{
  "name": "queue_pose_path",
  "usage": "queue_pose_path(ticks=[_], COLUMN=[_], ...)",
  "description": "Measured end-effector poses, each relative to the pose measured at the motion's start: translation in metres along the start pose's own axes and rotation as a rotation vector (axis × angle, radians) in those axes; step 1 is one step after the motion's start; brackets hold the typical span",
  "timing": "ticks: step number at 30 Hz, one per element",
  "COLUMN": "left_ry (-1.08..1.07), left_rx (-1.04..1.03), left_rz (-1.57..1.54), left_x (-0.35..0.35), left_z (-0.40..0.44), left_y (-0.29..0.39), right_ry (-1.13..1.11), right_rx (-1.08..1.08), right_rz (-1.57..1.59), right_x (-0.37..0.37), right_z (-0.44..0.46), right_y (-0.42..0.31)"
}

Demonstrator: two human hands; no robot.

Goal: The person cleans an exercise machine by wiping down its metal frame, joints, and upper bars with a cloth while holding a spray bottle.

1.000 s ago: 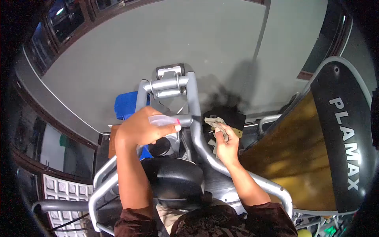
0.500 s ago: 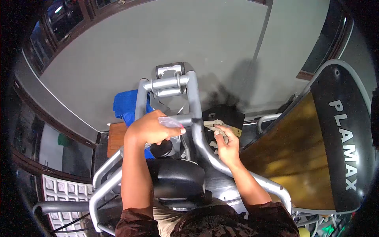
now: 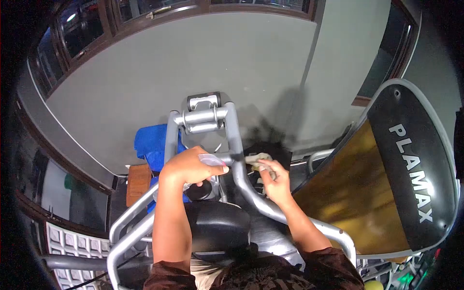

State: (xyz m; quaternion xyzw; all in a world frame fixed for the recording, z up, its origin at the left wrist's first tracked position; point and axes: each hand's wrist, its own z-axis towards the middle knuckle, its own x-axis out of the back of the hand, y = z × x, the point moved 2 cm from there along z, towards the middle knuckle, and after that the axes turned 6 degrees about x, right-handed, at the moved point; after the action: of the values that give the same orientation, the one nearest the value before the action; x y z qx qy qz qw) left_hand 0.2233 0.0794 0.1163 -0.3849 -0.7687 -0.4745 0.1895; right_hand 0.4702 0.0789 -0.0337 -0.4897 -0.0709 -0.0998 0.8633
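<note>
My left hand (image 3: 191, 168) is closed around a clear plastic object (image 3: 211, 159) with a touch of pink at one end; its exact kind is hidden by my fingers. It is held just left of an upright of the grey tubular machine frame (image 3: 234, 140). On the other side of that upright, my right hand (image 3: 278, 186) pinches a crumpled beige cloth (image 3: 261, 157), which reaches toward the tube. I cannot tell whether the cloth touches the metal. Below my left hand is a black padded seat (image 3: 220, 222).
A blue towel (image 3: 152, 145) hangs left of the frame, near a brown wooden block (image 3: 138, 185). A large board (image 3: 357, 193) marked PLAMAX leans at right. The grey wall (image 3: 193, 58) rises behind the machine. Curved side tubes (image 3: 130, 241) flank the seat.
The view has tilted upward, so the machine sits lower in it. My right hand and the cloth have shifted slightly against the upright. My left hand keeps its hold.
</note>
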Motion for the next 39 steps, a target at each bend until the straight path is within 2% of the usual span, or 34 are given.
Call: queue_pose_path(ticks=[1, 3, 6, 7, 9, 11, 12, 13, 15, 18, 21, 27, 29, 31, 35, 39], left_ry=[-0.02, -0.049, -0.062, -0.053, -0.042, -0.032, -0.033, -0.033, -0.024, -0.024, -0.034, -0.021, -0.025, -0.026, -0.013, -0.033], left_rx=[-0.011, -0.023, -0.029, -0.037, -0.049, -0.051, -0.06, -0.068, -0.066, -0.053, -0.083, -0.148, -0.127, -0.128, -0.126, -0.13], left_rz=[-0.021, -0.039, -0.039, -0.045, -0.057, -0.069, -0.069, -0.072, -0.078, -0.09, -0.113, -0.139, -0.135, -0.138, -0.135, -0.154], left_x=[0.0, 0.0, 0.001, 0.001, -0.001, 0.002, 0.003, 0.003, 0.004, 0.004, 0.008, 0.005, 0.005, 0.005, 0.007, 0.007], left_z=[0.001, 0.003, 0.004, 0.004, 0.004, 0.004, 0.004, 0.004, 0.003, 0.007, 0.003, -0.001, -0.003, 0.0, 0.0, 0.002], left_y=[-0.001, -0.003, -0.004, -0.004, -0.003, -0.005, -0.005, -0.006, -0.008, -0.011, -0.009, -0.009, -0.007, -0.011, -0.012, -0.015], right_ry=[-0.076, -0.272, -0.061, -0.053, -0.053, -0.103, -0.205, -0.278, -0.462, -0.64, -0.856, -0.668, -0.663, -0.503, -0.544, -0.703], right_rx=[0.064, -0.141, -0.045, -0.137, -0.116, 0.061, 0.021, 0.153, 0.206, 0.272, 0.329, 0.41, 0.325, 0.29, 0.286, 0.35], right_rz=[-0.041, -0.173, -0.069, -0.052, -0.038, -0.092, -0.163, -0.242, -0.499, -0.602, -0.545, -0.55, -0.674, -0.667, -0.544, -0.324], right_x=[-0.007, -0.016, -0.029, -0.027, -0.027, -0.035, -0.038, -0.048, -0.046, -0.021, 0.009, -0.025, -0.041, -0.052, -0.043, -0.01], right_z=[0.002, 0.008, 0.021, 0.025, 0.031, 0.031, 0.03, 0.029, 0.02, 0.004, -0.028, -0.005, 0.021, 0.041, 0.025, -0.017], right_y=[-0.002, -0.008, 0.012, 0.016, 0.019, 0.03, 0.02, 0.027, 0.01, -0.016, -0.027, -0.001, 0.0, 0.002, -0.001, -0.019])
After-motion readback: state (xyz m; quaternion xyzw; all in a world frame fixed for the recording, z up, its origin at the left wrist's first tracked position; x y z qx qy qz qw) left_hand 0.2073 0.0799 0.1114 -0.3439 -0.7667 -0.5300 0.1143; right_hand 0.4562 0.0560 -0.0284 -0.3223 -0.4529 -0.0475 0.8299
